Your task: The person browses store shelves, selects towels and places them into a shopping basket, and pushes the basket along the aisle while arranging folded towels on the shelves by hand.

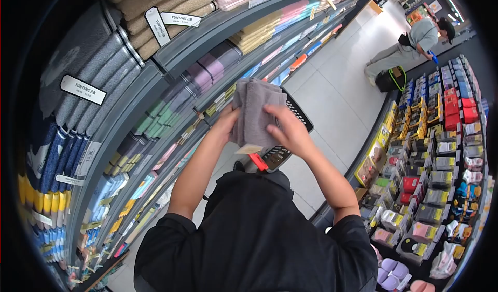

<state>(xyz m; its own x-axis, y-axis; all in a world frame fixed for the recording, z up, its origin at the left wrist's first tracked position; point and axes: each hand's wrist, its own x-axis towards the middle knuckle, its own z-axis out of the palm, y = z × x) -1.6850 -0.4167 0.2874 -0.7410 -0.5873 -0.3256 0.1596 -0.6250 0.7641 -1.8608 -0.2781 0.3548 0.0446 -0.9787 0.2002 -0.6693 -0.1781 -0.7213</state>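
Observation:
A folded grey towel (254,113) is held up in front of my body, a pale tag hanging at its lower edge. My left hand (226,121) grips the towel's left side, its fingers partly hidden behind the cloth. On the towel's right side lies my right hand (290,131), thumb and fingers apart on the front face, touching the fabric. Below and behind the towel is a black shopping basket (298,110) with a red handle part (258,161).
Shelves of folded towels (98,84) curve along the left. On the right stands a display rack (425,178) with packaged goods and slippers (392,274). Another person (415,43) bends over the rack's far end, beside a black and green basket (391,79).

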